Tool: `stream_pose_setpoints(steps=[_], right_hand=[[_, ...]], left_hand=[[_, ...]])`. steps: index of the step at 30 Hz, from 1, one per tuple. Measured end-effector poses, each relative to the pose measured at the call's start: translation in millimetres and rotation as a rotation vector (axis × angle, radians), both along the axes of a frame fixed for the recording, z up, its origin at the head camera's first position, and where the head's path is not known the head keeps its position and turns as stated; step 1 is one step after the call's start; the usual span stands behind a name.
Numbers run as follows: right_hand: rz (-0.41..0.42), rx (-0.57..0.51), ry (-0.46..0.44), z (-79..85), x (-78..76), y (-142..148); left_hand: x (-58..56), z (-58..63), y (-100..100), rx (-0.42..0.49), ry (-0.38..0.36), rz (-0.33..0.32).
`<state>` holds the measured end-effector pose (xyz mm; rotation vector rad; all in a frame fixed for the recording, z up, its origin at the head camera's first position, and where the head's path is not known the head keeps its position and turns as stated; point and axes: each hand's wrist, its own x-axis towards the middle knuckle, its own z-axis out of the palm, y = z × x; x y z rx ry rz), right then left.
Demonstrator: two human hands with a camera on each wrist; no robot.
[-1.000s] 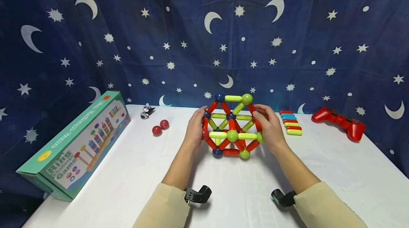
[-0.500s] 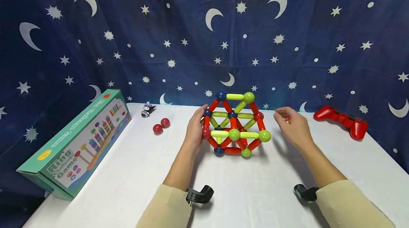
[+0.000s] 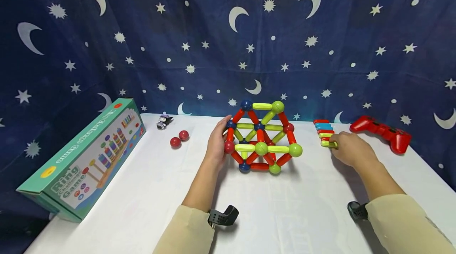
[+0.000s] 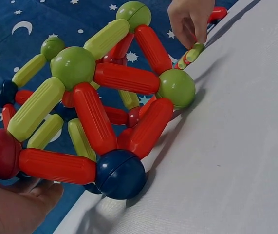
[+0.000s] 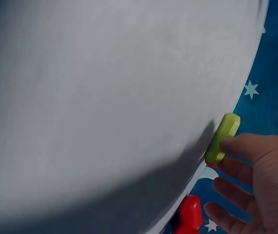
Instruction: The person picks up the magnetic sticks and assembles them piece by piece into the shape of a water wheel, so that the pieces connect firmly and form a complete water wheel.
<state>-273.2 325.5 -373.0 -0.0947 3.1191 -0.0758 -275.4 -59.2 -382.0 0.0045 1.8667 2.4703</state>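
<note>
A ball-and-stick structure (image 3: 261,149) of red and yellow-green magnetic sticks joined by blue, red and green balls stands on the table in the head view. My left hand (image 3: 215,143) holds its left side, with the thumb near a red ball (image 4: 1,153) in the left wrist view; some fingers are hidden behind the structure. To the right, my right hand (image 3: 352,149) pinches a yellow-green stick (image 5: 223,138) between thumb and index finger. That stick is at the near end of a row of loose red, blue and yellow-green sticks (image 3: 323,126).
A red game controller (image 3: 381,133) lies right of the stick row. Two red balls (image 3: 175,142) and a small penguin-like figure (image 3: 164,121) are at the back left. A green Ring Challenge Game box (image 3: 85,163) stands along the left edge. A starry curtain (image 3: 213,48) hangs behind.
My right hand has let go of the structure's right side, moved right to the loose sticks and taken hold of the nearest one. My left hand has stayed at the structure.
</note>
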Motion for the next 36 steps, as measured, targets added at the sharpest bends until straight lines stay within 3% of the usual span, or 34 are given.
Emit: stream_pose_setpoints(steps=[5,10,15,20,24,29,36], right_hand=[[0.009,-0.001,-0.036,3.3,-0.8,-6],[0.068,-0.023,-0.115,7.5,2.6,-15],[0.121,-0.175,-0.177,9.5,8.1,-26],[0.109,-0.475,-0.064,17.6,16.2,-39],[0.086,-0.656,0.071,38.2,24.9,-70],[0.171,-0.726,0.140,59.1,35.6,-121],[0.308,-0.719,0.043,59.3,37.2,-171]], left_hand=[[-1.2,-0.4,0,0.013,0.006,-0.007],[-1.1,-0.6,-2,0.015,0.009,-0.015],[-3.0,-2.2,-3,-0.012,0.018,-0.012],[-2.5,-3.8,0,-0.019,0.016,0.000],[-0.9,-4.6,0,0.002,0.021,0.009],[-1.3,-4.1,0,0.011,0.019,0.005],[-2.5,-5.0,2,0.013,0.000,0.008]])
